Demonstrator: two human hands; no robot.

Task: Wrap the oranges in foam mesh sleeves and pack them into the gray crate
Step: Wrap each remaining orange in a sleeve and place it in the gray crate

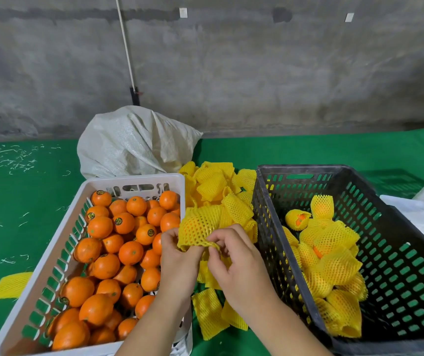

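A yellow foam mesh sleeve (197,227) with an orange inside it is held between the white crate (51,273) of loose oranges (118,253) and the gray crate (359,253). The left hand (180,258) pinches its lower edge on one side, the right hand (234,263) on the other. Wrapped oranges (334,258) lie in the gray crate.

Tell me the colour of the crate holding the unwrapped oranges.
White crate, with bare oranges inside; shows in the head view.
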